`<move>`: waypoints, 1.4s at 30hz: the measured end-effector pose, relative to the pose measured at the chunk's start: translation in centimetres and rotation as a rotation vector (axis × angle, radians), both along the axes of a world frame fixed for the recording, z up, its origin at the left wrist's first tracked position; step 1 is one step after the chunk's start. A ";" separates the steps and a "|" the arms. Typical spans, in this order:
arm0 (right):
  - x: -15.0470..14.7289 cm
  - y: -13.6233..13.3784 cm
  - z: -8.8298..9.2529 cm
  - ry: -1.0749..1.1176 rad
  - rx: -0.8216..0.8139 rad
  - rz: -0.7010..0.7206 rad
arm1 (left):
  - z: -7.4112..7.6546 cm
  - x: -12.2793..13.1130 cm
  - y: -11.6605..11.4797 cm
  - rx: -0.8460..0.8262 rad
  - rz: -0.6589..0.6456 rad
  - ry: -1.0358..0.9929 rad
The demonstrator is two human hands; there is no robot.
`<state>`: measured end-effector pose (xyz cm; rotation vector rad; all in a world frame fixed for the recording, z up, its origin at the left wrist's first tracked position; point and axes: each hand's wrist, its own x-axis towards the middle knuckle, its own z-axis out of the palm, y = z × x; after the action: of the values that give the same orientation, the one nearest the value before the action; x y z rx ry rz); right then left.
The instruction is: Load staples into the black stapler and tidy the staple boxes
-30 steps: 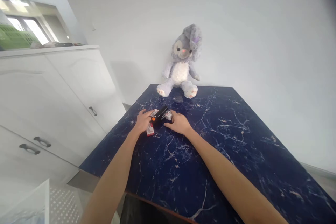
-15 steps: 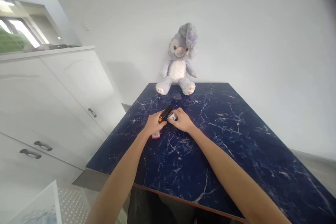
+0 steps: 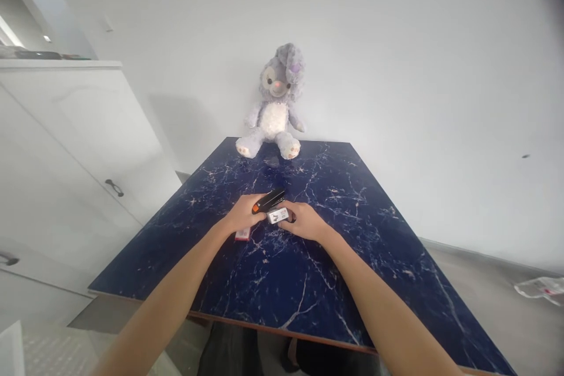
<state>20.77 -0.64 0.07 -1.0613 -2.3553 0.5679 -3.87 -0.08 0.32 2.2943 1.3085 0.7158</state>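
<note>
My left hand is closed around a black stapler with an orange part at its near end. The stapler is tilted, its far end pointing up and right. In my right hand is a small white box with dark print, gripped between the fingers just below the stapler. Something dark shows between those right fingers; I cannot make out what it is. On the table under my left hand lies a small red and white box, partly covered by the hand.
A dark blue marbled table stretches under both arms. At its far end a grey plush toy sits against the white wall. A white cabinet with dark handles stands on the left. Clear plastic wrapping lies on the floor at right.
The stapler has turned flatter, and the white box now shows its printed face beside it. My view has swung to the right, shifting the plush toy and cabinet leftward.
</note>
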 end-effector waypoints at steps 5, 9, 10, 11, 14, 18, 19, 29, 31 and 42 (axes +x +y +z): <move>0.4 0.6 0.0 0.106 -0.228 0.104 | -0.6 -0.4 0.5 -0.018 0.044 0.024; 0.8 1.3 -0.2 0.336 -0.310 0.081 | -0.3 -0.6 0.5 -0.062 -0.014 0.021; 0.8 1.5 -0.3 0.409 -0.283 0.032 | -0.1 -0.5 0.4 -0.079 -0.036 0.025; 0.9 1.6 -0.5 0.464 -0.241 -0.030 | 0.1 -0.4 0.3 -0.090 -0.053 0.028; 1.1 2.0 -1.1 0.482 -0.165 -0.150 | 0.6 0.0 -0.3 -0.093 -0.093 0.041; 1.3 1.4 -1.9 0.281 -0.172 -0.085 | 0.7 0.3 -0.9 -0.087 -0.118 0.057; 1.4 1.1 -2.1 0.247 -0.138 -0.092 | 0.7 0.2 -0.9 -0.078 -0.108 0.052; 1.8 0.5 -2.0 0.226 -0.120 -0.140 | 0.4 -3.5 1.2 -0.160 -0.046 -0.033; 1.8 0.6 -2.0 0.236 -0.131 -0.137 | 0.2 -3.7 1.4 -0.155 -0.055 -0.028; 2.2 0.9 -2.0 0.217 -0.147 -0.118 | 0.2 -3.3 1.4 -0.230 0.016 -0.150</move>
<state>22.93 0.21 -1.95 -1.1332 -2.0753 0.7793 -7.13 1.29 0.53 2.0110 1.2710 0.6893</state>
